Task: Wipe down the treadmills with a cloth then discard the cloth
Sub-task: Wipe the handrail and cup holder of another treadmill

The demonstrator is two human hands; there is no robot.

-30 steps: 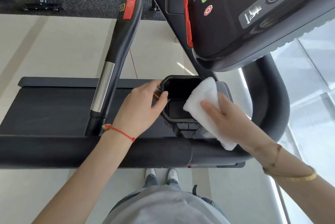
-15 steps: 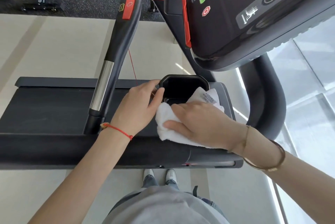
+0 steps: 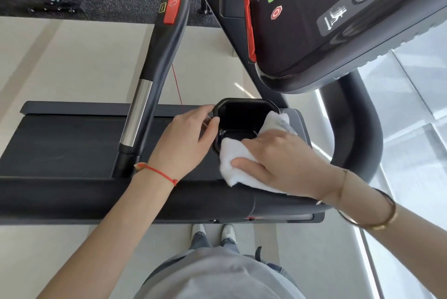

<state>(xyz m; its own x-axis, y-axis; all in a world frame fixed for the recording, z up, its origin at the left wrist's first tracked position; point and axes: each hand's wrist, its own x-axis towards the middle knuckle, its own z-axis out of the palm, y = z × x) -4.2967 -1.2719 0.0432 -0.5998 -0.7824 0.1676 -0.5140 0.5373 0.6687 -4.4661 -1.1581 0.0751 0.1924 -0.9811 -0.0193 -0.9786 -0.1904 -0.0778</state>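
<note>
White cloth [image 3: 232, 165] lies against a black cup holder [image 3: 242, 117]. The treadmill [image 3: 60, 144] is black with red trim; its console [image 3: 338, 20], upper right, shows green and red buttons. The floor [image 3: 72, 61] is beige.

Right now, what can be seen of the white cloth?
The white cloth looks like soft terry, folded and bunched. It lies over the near right rim of the black cup holder on the treadmill. The right hand presses on it with flat fingers; a corner pokes out beyond the hand. The left hand grips the holder's rim, not the cloth.
</note>
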